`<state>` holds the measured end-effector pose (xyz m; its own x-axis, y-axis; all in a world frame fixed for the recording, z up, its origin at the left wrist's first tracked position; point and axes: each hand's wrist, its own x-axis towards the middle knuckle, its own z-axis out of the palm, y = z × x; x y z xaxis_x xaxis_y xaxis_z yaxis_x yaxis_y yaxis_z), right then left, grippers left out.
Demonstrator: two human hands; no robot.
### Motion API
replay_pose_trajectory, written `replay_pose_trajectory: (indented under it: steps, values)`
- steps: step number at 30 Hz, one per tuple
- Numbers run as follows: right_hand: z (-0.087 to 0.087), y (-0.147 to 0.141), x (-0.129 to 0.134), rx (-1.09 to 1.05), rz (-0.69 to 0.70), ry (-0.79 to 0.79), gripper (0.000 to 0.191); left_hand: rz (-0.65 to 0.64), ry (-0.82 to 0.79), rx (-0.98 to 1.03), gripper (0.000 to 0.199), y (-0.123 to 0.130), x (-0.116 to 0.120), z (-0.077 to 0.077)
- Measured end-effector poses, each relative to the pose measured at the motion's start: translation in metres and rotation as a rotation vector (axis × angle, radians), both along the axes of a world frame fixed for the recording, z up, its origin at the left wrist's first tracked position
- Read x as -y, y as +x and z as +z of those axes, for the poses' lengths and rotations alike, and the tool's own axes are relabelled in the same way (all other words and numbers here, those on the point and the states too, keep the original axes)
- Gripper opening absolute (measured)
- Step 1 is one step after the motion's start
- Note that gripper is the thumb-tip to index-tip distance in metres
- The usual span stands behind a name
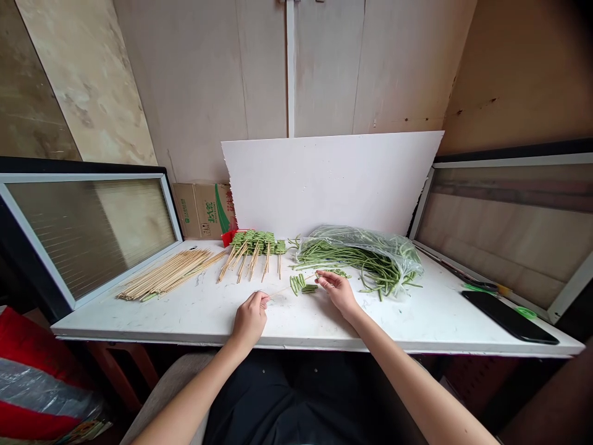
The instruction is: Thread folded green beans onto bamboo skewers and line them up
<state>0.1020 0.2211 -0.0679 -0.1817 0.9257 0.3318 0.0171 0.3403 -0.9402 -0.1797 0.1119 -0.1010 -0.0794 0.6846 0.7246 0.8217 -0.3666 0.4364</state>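
Note:
A thin bamboo skewer (293, 287) spans the gap between my two hands, slanting up to the right. My left hand (250, 318) is closed in a pinch on its lower end. At the other end, the fingertips of my right hand (337, 290) are pinched on the skewer; whether a bean piece is also between them I cannot tell. Just below and between the hands lie short cut green bean pieces (296, 285), with a small stack of more pieces (309, 288) beside them. Further cut pieces (340, 272) show behind my right hand.
Loose skewers (169, 275) lie at left. Filled bean skewers (252, 241) are piled at the back, near a cardboard box (204, 210). Long green beans (338, 253) spill from a clear plastic bag (403, 250). A black phone (509, 316) and scissors (477, 283) lie right on the white table (185, 321).

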Motion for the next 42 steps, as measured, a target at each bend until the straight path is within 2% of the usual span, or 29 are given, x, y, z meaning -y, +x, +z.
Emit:
replay_pose_trajectory:
  steps: [6, 13, 19, 24, 42]
  values:
    - [0.0084, 0.002, 0.0072, -0.083, 0.071, -0.101, 0.049, -0.016, -0.012, -0.013, 0.031, -0.0006, -0.0001, -0.0012]
    - [0.0078, 0.0012, 0.0063, -0.177, 0.095, -0.162, 0.049, 0.003, -0.026, -0.028, 0.031, -0.0014, -0.0015, -0.0034]
    - [0.0077, 0.0022, 0.0056, -0.132, 0.089, -0.139, 0.052, 0.013, -0.044, -0.021, 0.029, -0.0005, -0.0009, -0.0021]
    - [0.0074, 0.0023, 0.0059, -0.141, 0.088, -0.13, 0.046, 0.03, -0.084, -0.022, 0.028, 0.0003, 0.0009, 0.001]
    - [0.0086, 0.0009, 0.0052, -0.17, 0.087, -0.148, 0.042, 0.038, -0.072, -0.022, 0.028, 0.0006, 0.001, 0.0012]
